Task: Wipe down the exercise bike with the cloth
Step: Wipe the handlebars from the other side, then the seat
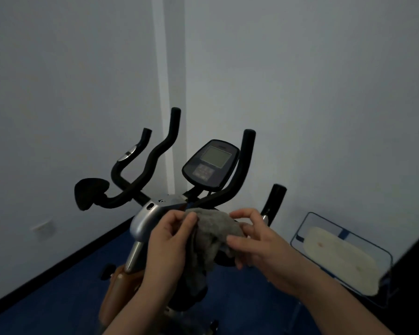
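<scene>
Two pale grey-white walls meet in a corner, with a brighter white vertical strip running down just left of it, and the light is dim and cool. A black skirting board lines the foot of the left wall above a dark blue floor. At right, a blue-edged clear tray holds a cream pad, beside a black edge.

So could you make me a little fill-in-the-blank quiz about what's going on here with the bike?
1. Both hands, left hand and right hand, hold a grey ____.
2. The bike's display sits between black ____.
3. The floor is coloured ____.

Missing words: cloth; handlebars; blue.
</scene>
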The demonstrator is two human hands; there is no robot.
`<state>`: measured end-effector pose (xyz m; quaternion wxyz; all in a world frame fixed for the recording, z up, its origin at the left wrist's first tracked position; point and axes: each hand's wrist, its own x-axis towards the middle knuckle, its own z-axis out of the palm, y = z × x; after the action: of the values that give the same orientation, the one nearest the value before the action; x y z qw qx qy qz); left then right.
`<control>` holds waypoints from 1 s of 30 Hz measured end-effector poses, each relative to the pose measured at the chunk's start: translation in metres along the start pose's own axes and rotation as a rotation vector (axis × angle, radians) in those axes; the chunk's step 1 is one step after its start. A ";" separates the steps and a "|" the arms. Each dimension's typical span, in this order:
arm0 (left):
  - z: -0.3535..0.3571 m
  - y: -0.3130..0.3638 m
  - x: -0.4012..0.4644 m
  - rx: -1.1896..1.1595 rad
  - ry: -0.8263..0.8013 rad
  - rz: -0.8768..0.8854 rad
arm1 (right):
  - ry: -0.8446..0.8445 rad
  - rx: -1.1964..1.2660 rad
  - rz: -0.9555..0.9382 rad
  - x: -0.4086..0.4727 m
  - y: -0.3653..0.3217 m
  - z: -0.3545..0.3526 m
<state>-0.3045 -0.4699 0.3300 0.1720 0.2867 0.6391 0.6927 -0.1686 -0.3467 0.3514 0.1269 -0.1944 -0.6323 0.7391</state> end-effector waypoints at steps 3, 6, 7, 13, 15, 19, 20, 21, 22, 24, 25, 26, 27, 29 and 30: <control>0.003 -0.001 0.000 0.035 0.030 -0.037 | 0.112 -0.174 -0.130 -0.007 -0.002 -0.005; 0.004 0.002 -0.001 -0.051 0.001 -0.176 | 0.106 -0.401 -0.222 -0.013 -0.009 -0.014; 0.003 0.005 0.000 -0.069 -0.031 -0.238 | 0.047 -0.445 -0.231 -0.015 -0.012 -0.018; -0.011 0.015 0.019 -0.158 -0.261 -0.543 | 0.064 -0.812 -0.367 -0.017 -0.032 -0.033; -0.016 0.014 0.023 -0.021 -0.359 -0.530 | 0.102 -0.824 -0.413 -0.015 -0.037 -0.036; -0.013 0.008 0.024 0.528 -0.373 -0.302 | 0.070 -0.843 -0.441 -0.006 -0.044 -0.037; -0.010 0.008 0.022 0.589 -0.351 -0.252 | 0.062 -0.821 -0.432 -0.003 -0.045 -0.036; -0.006 0.010 0.019 0.600 -0.336 -0.209 | 0.054 -0.806 -0.417 -0.001 -0.047 -0.035; -0.001 0.013 0.016 0.565 -0.325 -0.169 | 0.047 -0.811 -0.405 0.001 -0.049 -0.035; 0.013 0.023 0.004 0.367 -0.307 -0.131 | 0.049 -0.863 -0.390 0.006 -0.051 -0.034; 0.021 0.028 -0.002 0.234 -0.316 -0.133 | 0.054 -0.880 -0.385 0.008 -0.052 -0.034; 0.030 0.032 -0.009 0.136 -0.332 -0.140 | 0.053 -0.883 -0.374 0.010 -0.054 -0.035; 0.039 0.034 -0.014 0.092 -0.338 -0.141 | 0.041 -0.874 -0.355 0.011 -0.056 -0.036; 0.055 0.034 -0.020 0.091 -0.304 -0.119 | -0.017 -0.831 -0.306 0.012 -0.061 -0.038; 0.062 0.035 -0.021 0.108 -0.273 -0.106 | -0.044 -0.814 -0.289 0.011 -0.064 -0.040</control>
<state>-0.2454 -0.4385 0.3614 0.2780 0.3527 0.6604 0.6019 -0.1638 -0.2957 0.4079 0.1285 -0.1225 -0.8955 0.4081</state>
